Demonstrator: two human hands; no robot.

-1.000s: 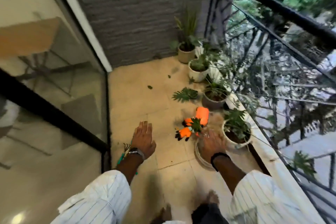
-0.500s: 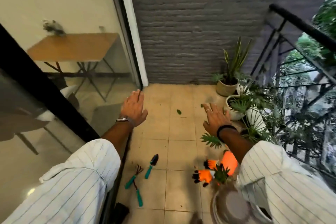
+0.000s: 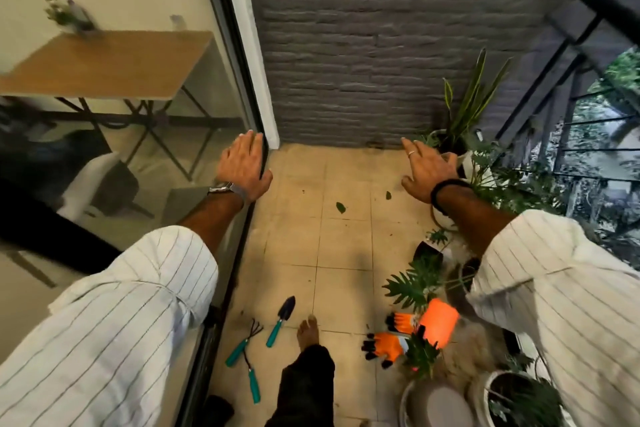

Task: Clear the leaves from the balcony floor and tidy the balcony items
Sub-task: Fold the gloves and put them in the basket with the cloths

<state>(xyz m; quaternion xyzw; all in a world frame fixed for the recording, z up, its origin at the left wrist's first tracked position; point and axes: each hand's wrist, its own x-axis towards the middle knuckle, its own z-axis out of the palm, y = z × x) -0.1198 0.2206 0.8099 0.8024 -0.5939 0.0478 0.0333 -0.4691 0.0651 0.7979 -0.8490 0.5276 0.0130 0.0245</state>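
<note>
Both arms in white pinstriped sleeves reach forward over the balcony floor [image 3: 346,246], which is laid with beige tiles. The left hand [image 3: 242,166] hovers palm down beside the sliding glass door frame [image 3: 256,107], its fingers [image 3: 249,144] straight and held together, gripping nothing; a wristwatch [image 3: 227,188] sits on that wrist. The right hand [image 3: 427,172] is likewise spread palm down with the fingers apart and empty, a ring on one finger and a black band [image 3: 446,189] at the wrist. Two small green leaves lie on the tiles between the hands, one leaf [image 3: 340,207] nearer the middle and a second leaf [image 3: 388,195] close to the right hand. Near the person's bare foot [image 3: 308,331] lie a teal-handled trowel [image 3: 280,321], a hand rake [image 3: 244,343] and another small teal-handled tool [image 3: 252,376], all close by the door track. Orange and black gardening gloves [image 3: 401,333] rest on the floor beside the potted plants [image 3: 464,121] that line the black railing [image 3: 588,10]. A grey round basin [image 3: 436,404] sits at the lower edge, just beside a white pot [image 3: 491,388]. A grey brick wall [image 3: 381,45] closes the far end.
</note>
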